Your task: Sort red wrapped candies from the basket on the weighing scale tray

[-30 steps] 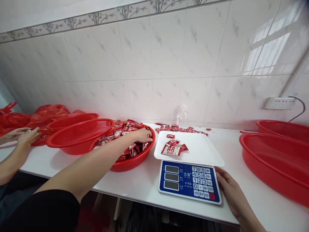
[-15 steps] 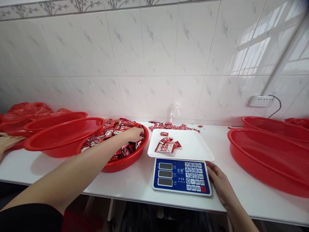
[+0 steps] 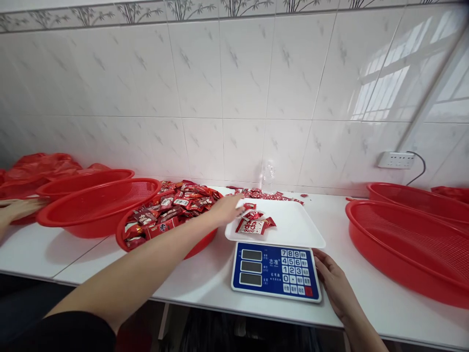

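My left hand (image 3: 227, 210) hangs over the left rim of the weighing scale's white tray (image 3: 293, 222), its fingers curled together. Whatever is in them is too hidden and blurred to make out. A few red wrapped candies (image 3: 252, 226) lie on the tray's left part. My right hand (image 3: 331, 274) grips the right side of the blue scale (image 3: 276, 271), fingertips partly hidden below the tray. Under my left forearm stands a red basin (image 3: 205, 244) heaped with red-wrapped sweets (image 3: 183, 203). The scale's displays look dark.
Red perforated baskets stand at left (image 3: 98, 208) and right (image 3: 403, 249). Small red packets (image 3: 282, 196) and a clear bottle (image 3: 268, 176) are by the wall. Another person's hand (image 3: 18, 210) is at far left, near red plastic bags (image 3: 44, 168). A power strip (image 3: 395, 160) hangs on the wall.
My left hand has come out of the basin of sweets and moved right to the tray's edge. My right hand stays at the scale.
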{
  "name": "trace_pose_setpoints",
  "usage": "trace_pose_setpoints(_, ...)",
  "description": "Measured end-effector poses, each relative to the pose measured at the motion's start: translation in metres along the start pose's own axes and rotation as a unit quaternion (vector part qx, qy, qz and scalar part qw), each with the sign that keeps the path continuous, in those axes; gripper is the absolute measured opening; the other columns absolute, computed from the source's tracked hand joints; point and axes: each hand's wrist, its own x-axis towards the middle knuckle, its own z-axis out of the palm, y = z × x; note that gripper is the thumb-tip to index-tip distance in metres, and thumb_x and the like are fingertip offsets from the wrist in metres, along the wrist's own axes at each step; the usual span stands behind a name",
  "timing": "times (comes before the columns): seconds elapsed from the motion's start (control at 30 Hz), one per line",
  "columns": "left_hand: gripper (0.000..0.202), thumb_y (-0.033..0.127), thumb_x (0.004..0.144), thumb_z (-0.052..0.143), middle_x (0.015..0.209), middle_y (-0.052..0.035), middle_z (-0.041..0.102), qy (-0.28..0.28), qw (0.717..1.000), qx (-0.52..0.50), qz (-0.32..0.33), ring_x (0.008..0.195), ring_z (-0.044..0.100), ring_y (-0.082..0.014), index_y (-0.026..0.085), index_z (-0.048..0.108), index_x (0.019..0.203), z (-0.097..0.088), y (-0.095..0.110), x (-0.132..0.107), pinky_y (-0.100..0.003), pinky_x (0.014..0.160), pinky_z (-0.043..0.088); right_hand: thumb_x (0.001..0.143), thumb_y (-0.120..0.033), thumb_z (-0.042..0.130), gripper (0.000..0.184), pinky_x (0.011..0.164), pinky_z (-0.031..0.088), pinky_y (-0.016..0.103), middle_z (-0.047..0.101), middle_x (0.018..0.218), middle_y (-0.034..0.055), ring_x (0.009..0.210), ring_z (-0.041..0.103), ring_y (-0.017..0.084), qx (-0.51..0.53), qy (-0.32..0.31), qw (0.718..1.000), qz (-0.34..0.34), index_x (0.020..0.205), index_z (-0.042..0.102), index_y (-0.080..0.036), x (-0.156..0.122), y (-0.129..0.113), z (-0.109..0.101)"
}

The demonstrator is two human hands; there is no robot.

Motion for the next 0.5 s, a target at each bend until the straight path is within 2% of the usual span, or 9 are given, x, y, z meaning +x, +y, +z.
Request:
trace_pose_setpoints(0.1, 0.076, 0.063, 0.084, 0.046, 0.154, -0.012, 0.026, -0.059, 0.995, -0.067, 0.034, 0.141, 0.024, -0.031, 0.023, 0.028, 0.146, 0.03, 0.016, 0.005, -0.042, 0.11, 0.027, 0.076, -0.053, 0.066, 0.057, 0.08, 0.055, 0.032, 0.064, 0.121, 0.0046, 0.101, 0.064, 0.023, -0.003, -0.001, 1.0, 0.004, 0.124, 0.055, -0.024, 0.0, 0.001, 0.001)
trace_pose_setpoints(0.17, 0.091, 0.076, 0.077, 0.043, 0.157, -0.0138, 0.013, -0.079, 0.994, -0.079, 0.008, 0.144, 0.005, -0.0361, 0.024, 0.02, 0.149, 0.046, 0.02, 0.012, -0.051, 0.112, 0.018, 0.076, -0.053, 0.065, 0.058, 0.081, 0.055, 0.032, 0.065, 0.119, 0.0047, 0.101, 0.064, 0.023, -0.007, -0.001, 1.0, 0.008, 0.125, 0.054, -0.024, 0.001, 0.001, 0.002)
trace_pose_setpoints(0.2, 0.095, 0.079, 0.075, 0.041, 0.157, -0.0147, 0.011, -0.08, 0.993, -0.084, -0.005, 0.143, 0.0, -0.0375, 0.024, 0.017, 0.149, 0.052, 0.022, 0.017, -0.054, 0.112, 0.015, 0.076, -0.053, 0.065, 0.058, 0.081, 0.055, 0.032, 0.065, 0.118, 0.0048, 0.1, 0.064, 0.023, -0.007, -0.001, 1.0, 0.009, 0.125, 0.054, -0.024, 0.001, 0.001, 0.002)
trace_pose_setpoints(0.27, 0.095, 0.078, 0.076, 0.039, 0.156, -0.0169, 0.015, -0.074, 0.992, -0.104, -0.006, 0.143, 0.005, -0.0374, 0.021, 0.017, 0.149, 0.062, 0.026, 0.027, -0.053, 0.111, 0.017, 0.075, -0.052, 0.066, 0.058, 0.081, 0.055, 0.033, 0.066, 0.116, 0.0053, 0.099, 0.065, 0.024, -0.004, -0.001, 1.0, 0.008, 0.124, 0.055, -0.023, 0.001, 0.0, 0.003)
trace_pose_setpoints(0.4, 0.084, 0.069, 0.082, 0.043, 0.149, -0.0203, 0.031, -0.069, 0.982, -0.173, 0.043, 0.136, 0.032, -0.0329, 0.012, 0.032, 0.143, 0.075, 0.04, 0.043, -0.041, 0.109, 0.029, 0.075, -0.051, 0.067, 0.056, 0.081, 0.055, 0.034, 0.067, 0.113, 0.0053, 0.098, 0.065, 0.024, 0.001, -0.003, 1.0, -0.002, 0.121, 0.057, -0.022, 0.0, -0.002, 0.004)
trace_pose_setpoints(0.5, 0.076, 0.062, 0.084, 0.046, 0.147, -0.0187, 0.036, -0.063, 0.971, -0.22, 0.075, 0.135, 0.035, -0.031, 0.012, 0.037, 0.141, 0.074, 0.049, 0.048, -0.04, 0.109, 0.03, 0.075, -0.051, 0.066, 0.054, 0.081, 0.055, 0.033, 0.067, 0.113, 0.0048, 0.097, 0.065, 0.024, -0.003, 0.002, 1.0, -0.006, 0.12, 0.057, -0.023, 0.0, -0.002, 0.005)
